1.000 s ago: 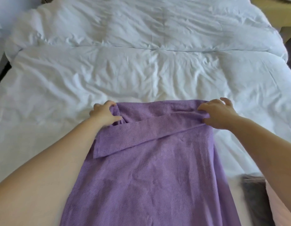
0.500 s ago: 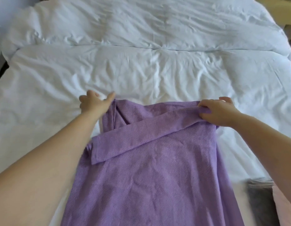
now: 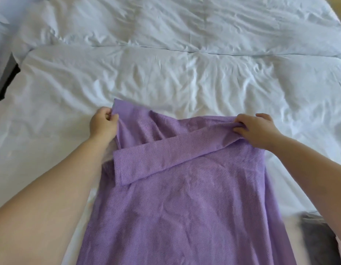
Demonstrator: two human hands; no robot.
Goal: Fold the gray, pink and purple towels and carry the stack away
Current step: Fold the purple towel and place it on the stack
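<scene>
L hand (image 3: pixel 103 124) has shifted out to the left and a bit further up the bed vs. 0.5 s ago, drawing the towel's (image 3: pixel 185 197) top-left corner w/ it; that corner now pokes up past the knuckles. R hand (image 3: pixel 259 131) approx. where it was.

Grip: L thumb + fingers pinch the top-left corner. R fingers are curled over the bunched top-right edge, thumb underneath not visible, but cloth is clearly gathered in the hand.

Towel posn: purple, flat on white duvet (image 3: pixel 185 83), mid-bed. Long axis runs from the hands back toward the person; near end is cut off at bottom of view. Top edge spans btwn the two hands.

Key relation: a turned-over flap (image 3: pixel 166 159) lies diagonally across the top, high end at R hand, loose low end below and just right of L hand. L hand is the nearer one to that loose end. Judgement: step in hand = spreading the top edge; flap prob. needs flipping away, up the bed, before any fold.

Gray towel (image 3: pixel 316 240) sits lower right, partly behind R forearm. Pink one not made out.
</scene>
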